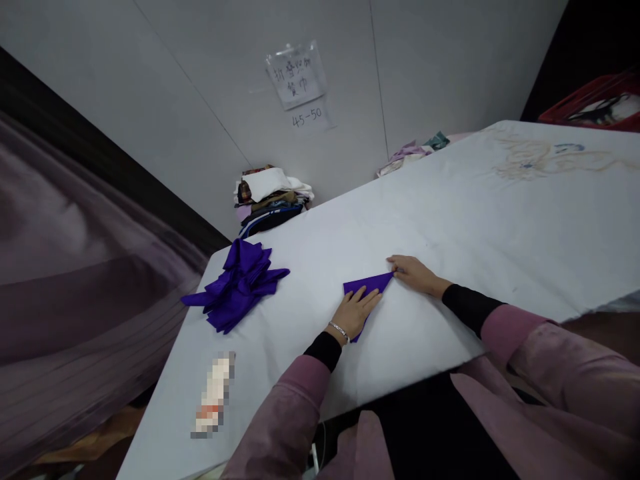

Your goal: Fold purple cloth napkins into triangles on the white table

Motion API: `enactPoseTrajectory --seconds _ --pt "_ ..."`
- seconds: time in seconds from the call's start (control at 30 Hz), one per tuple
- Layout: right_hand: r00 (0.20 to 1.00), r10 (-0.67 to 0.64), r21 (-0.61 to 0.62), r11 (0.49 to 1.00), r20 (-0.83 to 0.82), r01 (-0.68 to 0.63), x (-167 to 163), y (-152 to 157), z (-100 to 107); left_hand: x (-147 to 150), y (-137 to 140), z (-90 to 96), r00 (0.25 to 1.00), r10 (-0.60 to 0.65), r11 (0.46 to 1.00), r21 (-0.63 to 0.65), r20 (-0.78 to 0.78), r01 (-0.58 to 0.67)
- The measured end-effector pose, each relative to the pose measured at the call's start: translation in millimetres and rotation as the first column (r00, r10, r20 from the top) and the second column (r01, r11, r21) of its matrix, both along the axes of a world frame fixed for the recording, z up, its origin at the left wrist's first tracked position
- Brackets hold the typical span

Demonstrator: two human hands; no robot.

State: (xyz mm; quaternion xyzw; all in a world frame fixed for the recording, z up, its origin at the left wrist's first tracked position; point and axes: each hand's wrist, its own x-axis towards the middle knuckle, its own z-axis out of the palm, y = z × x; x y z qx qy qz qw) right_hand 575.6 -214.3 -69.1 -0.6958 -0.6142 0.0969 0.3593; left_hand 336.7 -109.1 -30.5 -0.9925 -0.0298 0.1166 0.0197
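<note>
From my distant place I see first the white tabletop (450, 227), wide and pale, with a smooth cover that shows only small wrinkles. On its left part lies the heap of purple cloths (243, 287), soft and loose, with many crooked folds and pointed corners sticking out. Nearer to the front edge, in the middle, is the folded purple cloth (376, 283), a flat, roughly triangular shape of the same deep colour, thin and rather matt. One of its edges runs quite straight toward a sharp tip. My left hand (354, 315) rests on this cloth with the palm down and the fingers a little spread, gripping nothing. My right hand (417, 275) is nearly closed and holds the tip of the cloth between thumb and fingers. For a good fold, in my judgement, the left hand should give even pressure on the middle, while the right hand sets the tip exactly and pulls only gently. Too much pull could make the edge oblique, because such a thin fabric probably slides easily on the smooth cover. Smallest is the silvery bracelet (340, 331) on the left wrist
</note>
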Motion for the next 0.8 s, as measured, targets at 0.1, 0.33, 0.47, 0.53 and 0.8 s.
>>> enactPoseTrajectory --seconds 0.1,0.33,0.47,0.53,0.8 --pt "1.000 -0.016 -0.008 1.000 0.007 0.016 -0.1 -0.4 0.2 1.4 -0.4 1.8 1.000 -0.003 1.000 0.001 -0.014 0.003" --pt "0.999 -0.009 0.000 1.000 0.034 0.009 1.9 1.2 -3.7 1.9 -1.0 0.9 1.000 -0.008 1.000 0.015 -0.003 0.008" --pt "1.000 -0.022 -0.025 0.999 0.001 0.022 3.4 3.0 -5.8 1.9 -1.4 -0.4 1.000 -0.001 1.000 0.017 -0.001 0.001" --pt "0.999 -0.036 -0.045 0.998 -0.010 0.036 4.0 3.7 -6.5 1.6 -1.1 -1.2 1.000 0.000 1.000 0.017 -0.003 0.000" --pt "0.998 -0.024 -0.109 0.994 -0.060 0.017 9.1 3.0 -8.2 1.5 -0.9 -2.6 1.000 0.004 1.000 -0.001 0.008 -0.004"
